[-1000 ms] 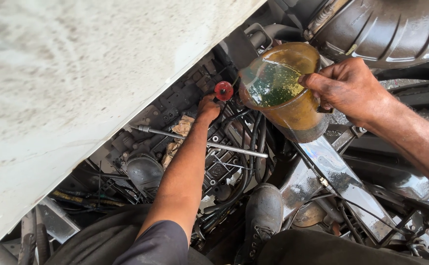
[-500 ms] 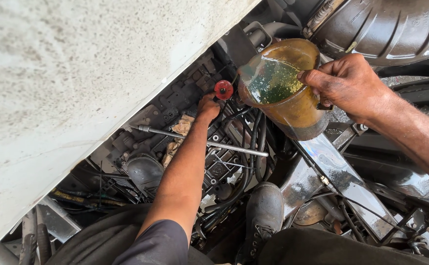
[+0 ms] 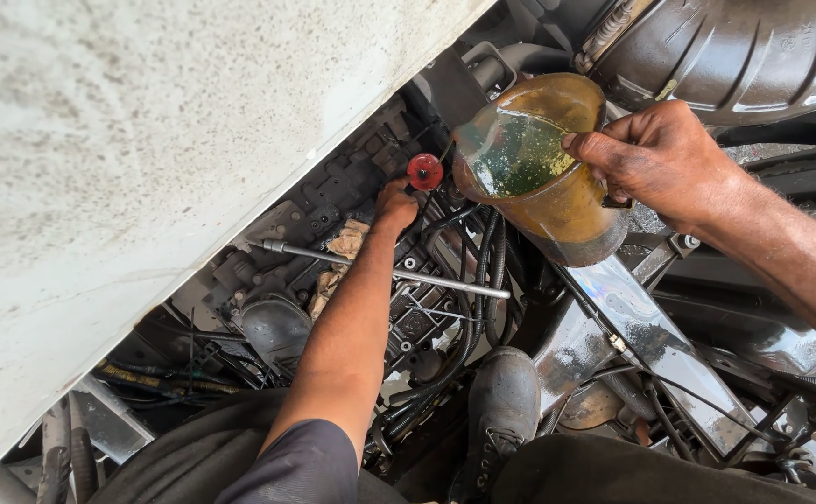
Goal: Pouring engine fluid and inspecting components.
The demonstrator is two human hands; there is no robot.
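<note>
Your right hand [image 3: 660,159] was clamped around a grimy jug [image 3: 539,163] of greenish oil, tilted over the engine [image 3: 399,308]. Your left hand [image 3: 394,205] pinched closed around a small red funnel [image 3: 425,172] just beside the jug's spout.

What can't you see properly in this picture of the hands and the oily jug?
- Head view: the left hand's fingers are tucked under the red funnel; its grip is hidden.
- The funnel's lower end and where it goes are hidden by that hand and dark engine parts.
- The right hand covers the jug's handle side.
- The white panel hides the engine's upper left.
</note>
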